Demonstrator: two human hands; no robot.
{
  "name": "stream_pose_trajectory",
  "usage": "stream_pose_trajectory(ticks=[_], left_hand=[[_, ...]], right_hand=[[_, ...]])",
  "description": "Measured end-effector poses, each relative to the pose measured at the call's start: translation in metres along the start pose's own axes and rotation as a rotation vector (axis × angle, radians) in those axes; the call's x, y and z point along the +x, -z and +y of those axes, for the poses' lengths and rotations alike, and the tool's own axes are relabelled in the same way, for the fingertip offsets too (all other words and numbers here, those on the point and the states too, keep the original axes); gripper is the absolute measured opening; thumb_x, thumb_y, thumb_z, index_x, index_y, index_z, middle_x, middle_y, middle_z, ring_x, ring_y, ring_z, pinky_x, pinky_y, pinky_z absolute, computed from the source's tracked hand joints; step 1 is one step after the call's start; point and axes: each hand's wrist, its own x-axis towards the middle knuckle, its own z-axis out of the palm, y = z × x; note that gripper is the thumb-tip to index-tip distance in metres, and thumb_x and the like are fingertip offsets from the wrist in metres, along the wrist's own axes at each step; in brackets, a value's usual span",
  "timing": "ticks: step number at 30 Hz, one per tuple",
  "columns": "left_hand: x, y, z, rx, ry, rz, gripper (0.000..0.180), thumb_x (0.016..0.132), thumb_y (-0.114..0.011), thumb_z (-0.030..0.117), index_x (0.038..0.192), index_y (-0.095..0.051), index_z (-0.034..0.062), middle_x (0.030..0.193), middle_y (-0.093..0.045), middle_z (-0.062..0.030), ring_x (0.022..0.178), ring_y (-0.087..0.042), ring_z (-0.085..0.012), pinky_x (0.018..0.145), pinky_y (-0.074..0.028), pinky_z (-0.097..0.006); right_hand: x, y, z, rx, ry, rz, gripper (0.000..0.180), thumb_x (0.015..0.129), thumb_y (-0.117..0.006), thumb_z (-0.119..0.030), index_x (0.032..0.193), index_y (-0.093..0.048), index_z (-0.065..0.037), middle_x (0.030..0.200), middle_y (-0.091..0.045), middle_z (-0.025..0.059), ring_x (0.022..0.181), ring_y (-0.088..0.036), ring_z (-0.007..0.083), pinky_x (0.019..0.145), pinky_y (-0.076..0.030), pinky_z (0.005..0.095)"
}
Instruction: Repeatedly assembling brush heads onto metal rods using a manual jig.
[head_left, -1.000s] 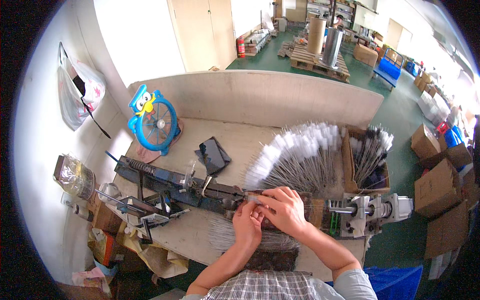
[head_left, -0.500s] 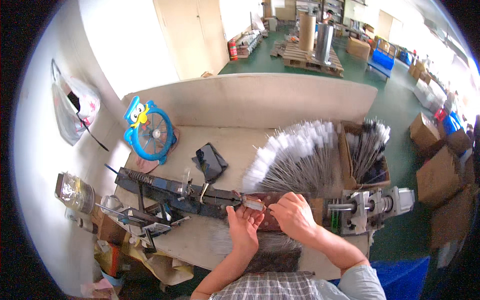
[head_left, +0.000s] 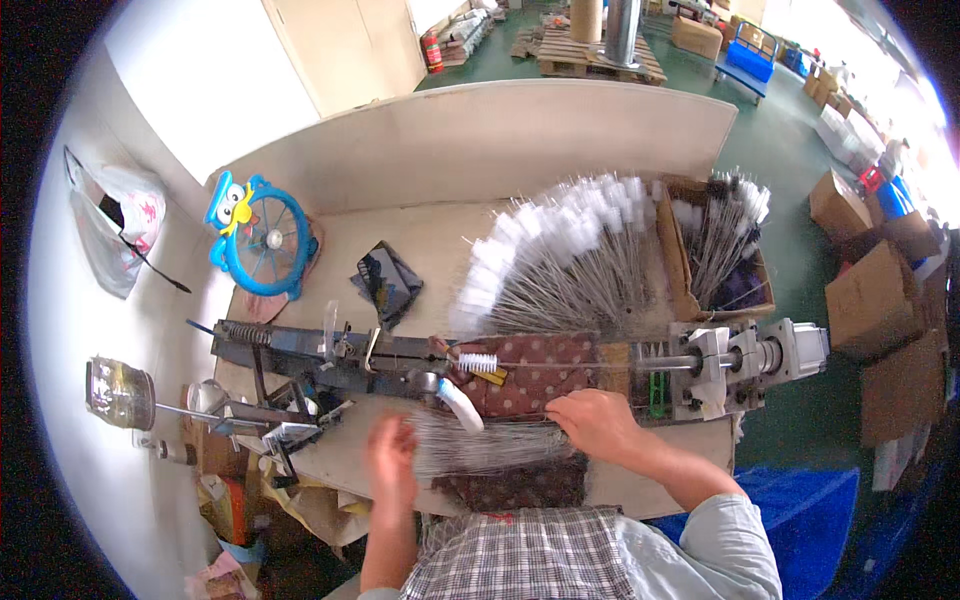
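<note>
A small white-bristled brush [head_left: 478, 362] lies level at the bench machine, its thin stem running right toward the shaft [head_left: 672, 363]. Just below it, a lever with a white curved grip [head_left: 461, 406] stands untouched. My left hand [head_left: 393, 455] is to the left of a bundle of thin metal wires [head_left: 480, 447], smeared by motion, so its fingers cannot be read. At the bundle's right end, my right hand [head_left: 598, 424] has its fingers curled together at the edge of the brown dotted cloth [head_left: 555, 378]. What they hold, if anything, is hidden.
Many finished white brushes [head_left: 570, 245] fan out behind the machine, beside a cardboard box [head_left: 680, 260] of more brushes. A blue cartoon fan [head_left: 272, 240] stands at the left. The motor end [head_left: 795, 362] bounds the right, and a low panel [head_left: 480, 135] the back.
My hands have parted from the middle of the machine: the left has moved left and down, the right slightly down. The white brush and lever grip now show uncovered. The whole view has shifted.
</note>
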Motion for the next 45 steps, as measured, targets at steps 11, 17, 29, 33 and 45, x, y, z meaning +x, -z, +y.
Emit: stream_pose_trajectory(ticks=[11, 17, 29, 33, 45], left_hand=[[0.060, 0.259, 0.064, -0.207, -0.167, 0.662, 0.038, 0.081, -0.061, 0.051, 0.086, -0.062, 0.0129, 0.075, -0.059, 0.0033, 0.072, -0.054, -0.0094, 0.063, -0.042, -0.025], [0.044, 0.171, 0.018, -0.250, -0.140, 0.560, 0.027, 0.091, -0.049, 0.035, 0.096, -0.058, 0.0099, 0.083, -0.061, -0.0029, 0.078, -0.058, -0.0138, 0.064, -0.046, -0.025], [-0.022, -0.110, -0.032, 0.203, 0.137, -0.069, 0.019, 0.084, -0.058, 0.023, 0.093, -0.053, 0.0073, 0.085, -0.058, -0.0043, 0.081, -0.057, -0.0196, 0.075, -0.046, -0.033], [-0.059, -0.135, 0.042, -0.661, 0.314, -0.366, 0.022, 0.085, -0.060, 0.028, 0.083, -0.053, 0.0074, 0.061, -0.048, 0.0017, 0.051, -0.047, -0.0127, 0.057, -0.045, -0.030], [-0.058, -0.094, 0.049, 0.070, 0.595, -0.886, 0.035, 0.093, -0.048, 0.032, 0.092, -0.061, -0.0003, 0.078, -0.063, -0.0092, 0.058, -0.057, -0.0170, 0.057, -0.047, -0.031]], right_hand=[[-0.013, 0.014, 0.004, -0.180, -0.049, -0.215, 0.010, 0.080, -0.055, -0.014, 0.087, -0.058, -0.007, 0.080, -0.058, 0.0093, 0.081, -0.061, 0.0296, 0.064, -0.049, 0.0425], [-0.023, 0.023, 0.006, -0.190, -0.201, -0.301, 0.021, 0.079, -0.054, -0.013, 0.099, -0.061, -0.014, 0.086, -0.056, 0.0072, 0.083, -0.060, 0.0294, 0.066, -0.049, 0.0411], [-0.040, 0.014, 0.014, -0.171, -0.203, -0.293, 0.022, 0.078, -0.053, -0.008, 0.099, -0.057, -0.007, 0.088, -0.056, 0.0126, 0.079, -0.061, 0.0332, 0.066, -0.051, 0.0433], [-0.028, 0.017, 0.014, -0.143, -0.247, -0.310, 0.014, 0.077, -0.054, -0.007, 0.091, -0.055, -0.004, 0.088, -0.057, 0.0148, 0.077, -0.062, 0.0339, 0.066, -0.051, 0.0448], [-0.025, 0.140, -0.002, -0.351, -0.206, 0.246, 0.017, 0.072, -0.056, 0.001, 0.086, -0.064, -0.002, 0.078, -0.061, 0.0130, 0.069, -0.060, 0.0302, 0.064, -0.049, 0.0373]])
